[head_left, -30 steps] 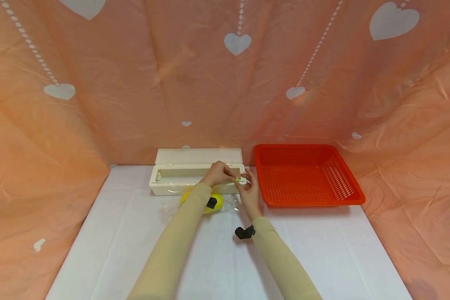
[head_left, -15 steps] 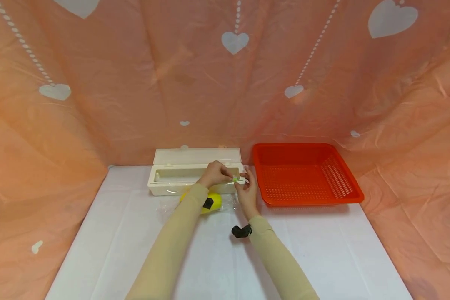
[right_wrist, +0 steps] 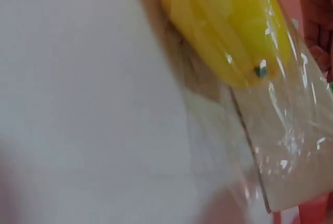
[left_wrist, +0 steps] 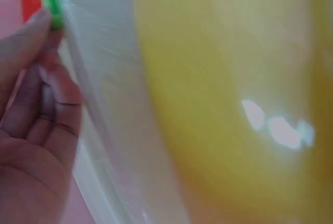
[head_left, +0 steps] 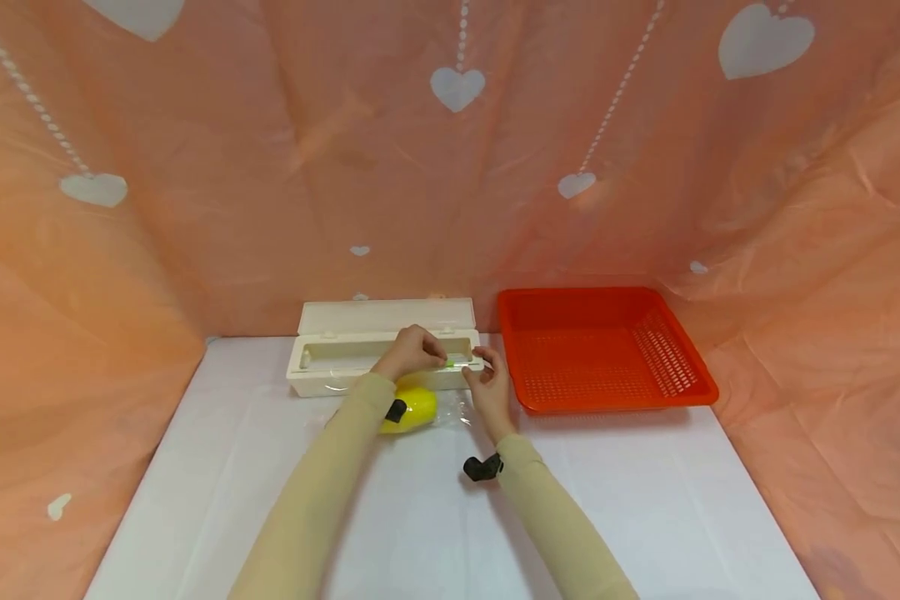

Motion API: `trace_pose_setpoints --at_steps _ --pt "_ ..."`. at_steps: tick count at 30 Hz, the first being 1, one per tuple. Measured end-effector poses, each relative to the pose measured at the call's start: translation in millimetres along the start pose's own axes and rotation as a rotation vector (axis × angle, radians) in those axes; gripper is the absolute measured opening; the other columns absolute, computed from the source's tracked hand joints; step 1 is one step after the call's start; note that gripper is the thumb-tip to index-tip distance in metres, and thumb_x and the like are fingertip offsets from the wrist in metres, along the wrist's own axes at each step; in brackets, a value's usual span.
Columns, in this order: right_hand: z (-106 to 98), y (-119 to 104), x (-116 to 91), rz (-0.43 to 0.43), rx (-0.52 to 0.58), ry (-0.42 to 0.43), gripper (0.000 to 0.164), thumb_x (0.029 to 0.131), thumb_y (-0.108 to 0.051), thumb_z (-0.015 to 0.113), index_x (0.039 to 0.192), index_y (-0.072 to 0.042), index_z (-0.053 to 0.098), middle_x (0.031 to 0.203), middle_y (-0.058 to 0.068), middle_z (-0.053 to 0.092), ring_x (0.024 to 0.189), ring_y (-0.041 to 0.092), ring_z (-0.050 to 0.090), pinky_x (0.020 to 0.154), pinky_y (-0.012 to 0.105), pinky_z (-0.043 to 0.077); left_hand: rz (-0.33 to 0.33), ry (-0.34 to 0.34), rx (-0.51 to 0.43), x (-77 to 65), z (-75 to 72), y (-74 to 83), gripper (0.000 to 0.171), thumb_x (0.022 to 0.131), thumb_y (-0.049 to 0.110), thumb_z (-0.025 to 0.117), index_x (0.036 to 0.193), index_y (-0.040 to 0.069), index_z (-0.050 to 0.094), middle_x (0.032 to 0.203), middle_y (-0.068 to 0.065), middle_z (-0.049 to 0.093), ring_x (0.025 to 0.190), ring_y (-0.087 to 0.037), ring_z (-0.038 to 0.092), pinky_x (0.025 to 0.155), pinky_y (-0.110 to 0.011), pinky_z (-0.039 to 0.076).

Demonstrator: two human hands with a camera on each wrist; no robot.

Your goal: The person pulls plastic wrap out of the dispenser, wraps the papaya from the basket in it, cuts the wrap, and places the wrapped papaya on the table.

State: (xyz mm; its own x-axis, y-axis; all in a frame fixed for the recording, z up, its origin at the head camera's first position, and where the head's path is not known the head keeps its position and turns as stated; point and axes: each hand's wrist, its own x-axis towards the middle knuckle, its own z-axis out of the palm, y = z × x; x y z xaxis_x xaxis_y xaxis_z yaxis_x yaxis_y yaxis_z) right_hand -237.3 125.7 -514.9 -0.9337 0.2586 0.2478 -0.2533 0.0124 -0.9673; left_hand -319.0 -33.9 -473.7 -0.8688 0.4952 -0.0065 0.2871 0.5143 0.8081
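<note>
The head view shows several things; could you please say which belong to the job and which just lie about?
Apparently used:
small green plastic piece
long white plastic box
clear plastic film
yellow oval fruit-like object

Apparently idle:
rectangular red plastic basket

Raised lid behind box, basket right, yellow bundle in front, left side passable

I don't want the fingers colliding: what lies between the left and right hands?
The head view shows a small green slider, pinched by the left hand, then the front rim of the white box, up to the right hand.
</note>
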Motion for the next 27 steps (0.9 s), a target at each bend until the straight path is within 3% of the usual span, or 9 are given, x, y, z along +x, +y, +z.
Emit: trace_pose_setpoints --at_steps 6,14,19,27 --pt "1.5 1.2 -2.6 -0.021 0.01 0.008 0.033 0.082 0.016 0.063 0.114 0.018 0.053 0.117 0.033 0.053 0.092 0.044 0.052 0.08 0.038 0.046 -0.021 -0.013 -0.007 -0.1 -0.2 0.8 0.007 0.08 0.007 0.077 0.084 0.001 0.076 0.078 -0.005 0.071 0.075 -0.015 0.061 0.07 -0.026 0.052" --pt "4.1 1.2 -6.9 -0.044 -0.035 0.018 0.032 0.084 0.013 0.063 0.114 0.015 0.055 0.117 0.03 0.054 0.105 0.049 0.047 0.092 0.058 0.038 -0.022 -0.038 -0.008 1.7 0.5 -0.5 0.008 0.079 0.008 0.079 0.082 0.002 0.077 0.077 -0.004 0.072 0.077 -0.015 0.062 0.073 -0.027 0.052" --pt "3.6 1.8 -4.8 -0.043 -0.02 0.0 0.032 0.085 0.013 0.062 0.116 0.016 0.053 0.12 0.031 0.052 0.111 0.048 0.045 0.098 0.057 0.036 0.024 -0.029 0.043 3.9 -2.0 -0.3 0.006 0.079 0.006 0.079 0.081 0.001 0.076 0.074 -0.004 0.071 0.071 -0.013 0.06 0.069 -0.026 0.052" --pt "2.6 1.1 -5.3 -0.056 -0.031 0.001 0.033 0.084 0.014 0.062 0.116 0.018 0.053 0.12 0.034 0.052 0.109 0.049 0.046 0.097 0.059 0.036 -0.041 -0.018 0.013 -10.8 -15.8 -12.3 0.006 0.08 0.009 0.078 0.082 0.004 0.077 0.076 -0.003 0.071 0.072 -0.015 0.061 0.069 -0.027 0.053"
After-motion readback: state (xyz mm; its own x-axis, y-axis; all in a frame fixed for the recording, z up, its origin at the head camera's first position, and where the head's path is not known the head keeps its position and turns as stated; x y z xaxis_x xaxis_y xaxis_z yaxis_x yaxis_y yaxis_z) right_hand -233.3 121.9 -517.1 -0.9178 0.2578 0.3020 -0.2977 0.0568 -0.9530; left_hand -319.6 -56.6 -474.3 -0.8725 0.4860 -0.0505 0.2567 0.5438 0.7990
